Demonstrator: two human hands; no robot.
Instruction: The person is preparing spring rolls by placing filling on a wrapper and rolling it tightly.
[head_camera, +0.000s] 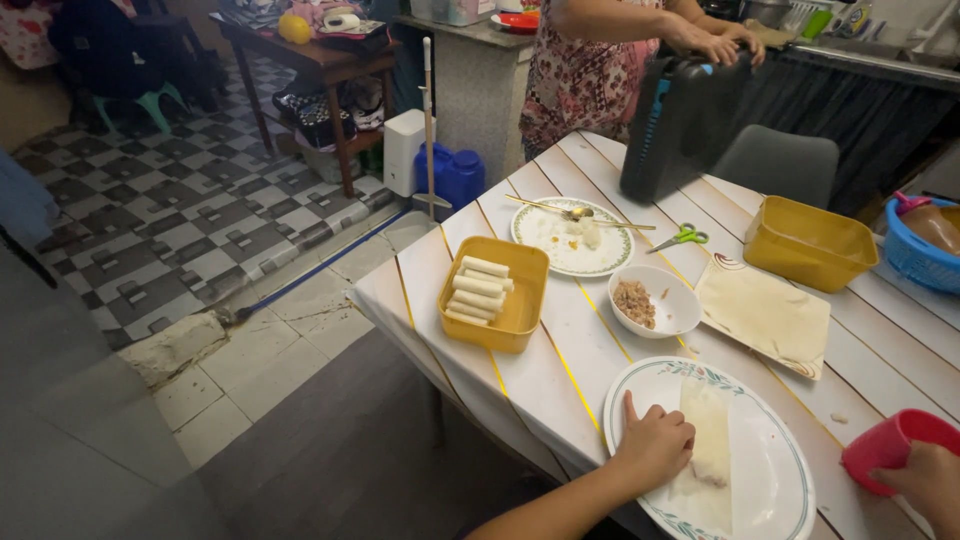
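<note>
Head view only. Landmark: the big plate (775, 470) at the near edge of the table (560, 370).

Left hand (655, 445) rests on the plate's left part, fingers curled loosely, index pointing up, fingertips touching the left edge of the wrapper (708, 450). The wrapper lies flat down the middle of the plate, a small lump of filling near its lower end. Hand holds nothing; it only presses the sheet.

Right hand (930, 480) is off the plate's right side, wrapped around a red cup (885, 445), well apart from the wrapper.

Just above the plate: a white bowl (655, 300) with minced filling. Right of that bowl, a stack of wrappers (765, 315). Upper left of the plate, a yellow tub (495, 295) with finished rolls (478, 290). Further up, a second plate (572, 238) with a spoon, scissors (685, 237) beside it, another yellow tub (810, 242) to the right.

Another person stands at the far end of the table, both hands on a black case (680, 125).
</note>
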